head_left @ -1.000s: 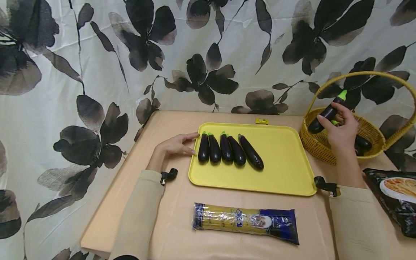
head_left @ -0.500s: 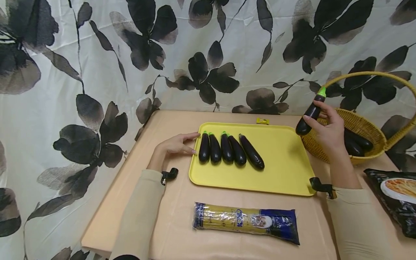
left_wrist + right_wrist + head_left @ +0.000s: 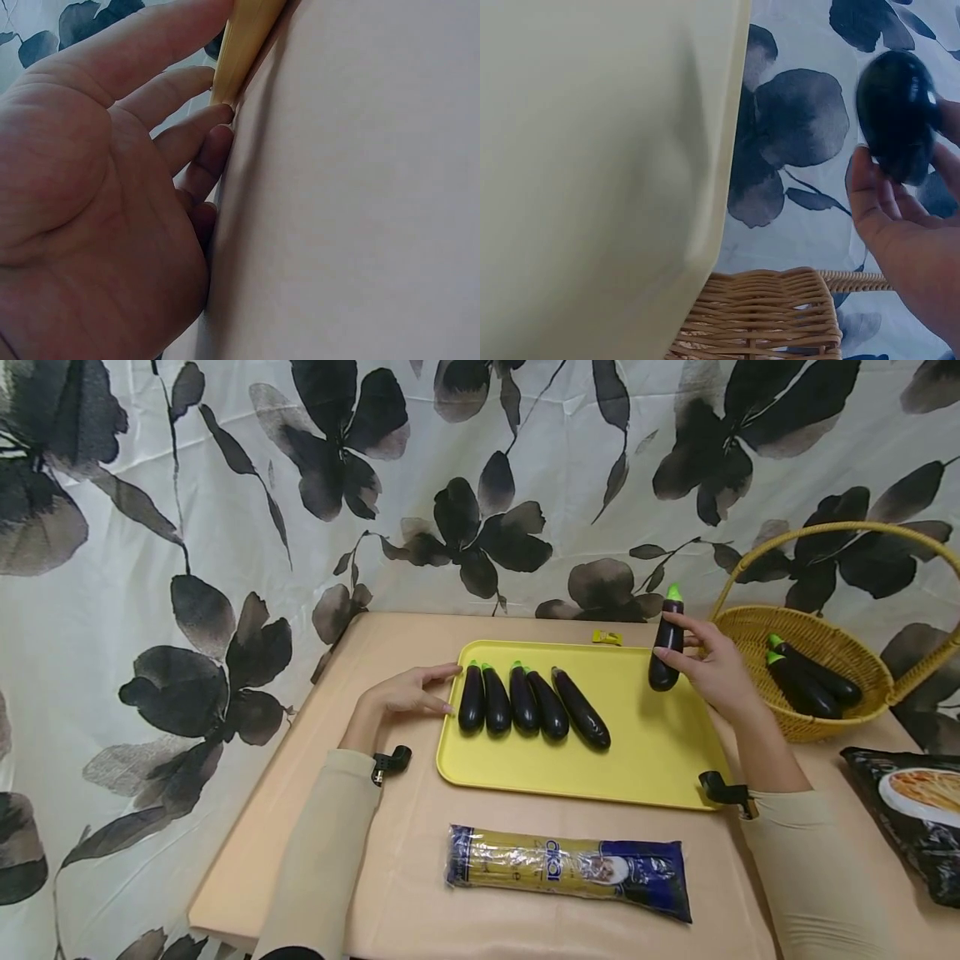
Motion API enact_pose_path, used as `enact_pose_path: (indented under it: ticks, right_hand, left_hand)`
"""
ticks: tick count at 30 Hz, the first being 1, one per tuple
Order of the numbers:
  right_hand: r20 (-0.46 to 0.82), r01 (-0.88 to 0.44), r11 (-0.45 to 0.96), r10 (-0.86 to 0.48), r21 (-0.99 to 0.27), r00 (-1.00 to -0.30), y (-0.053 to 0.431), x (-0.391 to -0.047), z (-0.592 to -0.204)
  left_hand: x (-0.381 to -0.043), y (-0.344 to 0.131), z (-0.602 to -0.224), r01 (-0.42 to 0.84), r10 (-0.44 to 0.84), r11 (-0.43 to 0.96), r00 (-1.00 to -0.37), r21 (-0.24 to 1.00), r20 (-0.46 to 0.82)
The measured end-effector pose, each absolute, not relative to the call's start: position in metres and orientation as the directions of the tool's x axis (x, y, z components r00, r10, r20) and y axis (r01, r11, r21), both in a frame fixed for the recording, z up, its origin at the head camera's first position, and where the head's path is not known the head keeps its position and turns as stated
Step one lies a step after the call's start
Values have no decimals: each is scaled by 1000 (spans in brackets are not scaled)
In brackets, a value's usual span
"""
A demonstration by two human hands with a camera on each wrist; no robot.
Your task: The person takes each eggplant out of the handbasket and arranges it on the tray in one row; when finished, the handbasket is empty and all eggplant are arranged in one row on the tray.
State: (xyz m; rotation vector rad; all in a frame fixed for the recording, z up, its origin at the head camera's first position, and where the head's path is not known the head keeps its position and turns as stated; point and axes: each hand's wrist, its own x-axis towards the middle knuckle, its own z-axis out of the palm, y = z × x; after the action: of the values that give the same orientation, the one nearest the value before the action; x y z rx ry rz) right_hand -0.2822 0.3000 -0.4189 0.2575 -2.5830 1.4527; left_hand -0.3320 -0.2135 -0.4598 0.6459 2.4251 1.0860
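Observation:
My right hand (image 3: 716, 664) grips a dark purple eggplant (image 3: 666, 643) with a bright green stem end, held upright above the right part of the yellow tray (image 3: 637, 760). The right wrist view shows the same eggplant (image 3: 896, 112) end-on between thumb and fingers. Several eggplants (image 3: 525, 702) lie side by side on the tray's left half, the rightmost one slanted and a bit apart. My left hand (image 3: 401, 692) rests at the tray's left edge with fingers extended; in the left wrist view its fingertips meet the tray's side (image 3: 244, 52).
A wicker basket (image 3: 738, 627) with a tall handle stands right of the tray, two eggplants (image 3: 813, 681) inside. A spaghetti pack (image 3: 566, 868) lies in front of the tray. A black food bag (image 3: 911, 818) is at the far right, a small yellow packet (image 3: 606, 638) behind the tray.
My right hand has carried the eggplant leftward from over the basket to above the tray's right side, turning it more upright. The left hand has stayed at the tray edge.

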Motion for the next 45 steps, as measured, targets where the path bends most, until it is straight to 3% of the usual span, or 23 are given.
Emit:
enact_pose_path:
  ticks: [12,24,45]
  right_hand:
    - [121,-237,564,-237,-791,-964,290,-287,-428]
    - [-6,-301,614,-445,-730,-895,279,-284,-433]
    - [-111,-307,611,-550,-730,-828,272,-281,-442]
  left_hand:
    - [-330,-214,-461,227,553,582,-815,780,-175]
    - [-332,-215,-461,229,550,585,-817,778,-174]
    - [-333,-215,-462,233,554,584,-814,778,-172]
